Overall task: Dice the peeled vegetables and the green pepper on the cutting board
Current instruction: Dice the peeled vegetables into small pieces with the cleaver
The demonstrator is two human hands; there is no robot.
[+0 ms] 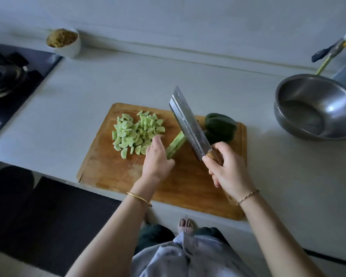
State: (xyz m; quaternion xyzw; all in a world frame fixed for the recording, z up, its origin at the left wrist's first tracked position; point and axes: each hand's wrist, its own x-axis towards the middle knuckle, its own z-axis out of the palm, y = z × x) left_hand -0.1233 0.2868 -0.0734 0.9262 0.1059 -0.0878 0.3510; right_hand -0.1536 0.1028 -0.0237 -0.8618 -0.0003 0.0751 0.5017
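Beyond a grey garment [188,256], a cleaver [190,126] is gripped in the right hand [228,166]; the left hand [158,158] is rested, fingers straight, against a peeled strip [177,143] on the cutting board [112,168] at the front edge of the worktop [288,176], with diced pieces [136,132] and green pepper [220,126] alongside

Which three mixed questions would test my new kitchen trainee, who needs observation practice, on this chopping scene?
1. True or false: the green pepper is already diced.
2. Which hand holds the cleaver? A: the left hand. B: the right hand.
3. Fill in: the cut pieces lie on the ____ half of the cutting board.

Key: 1 false, it lies whole behind the blade. 2 B. 3 left.
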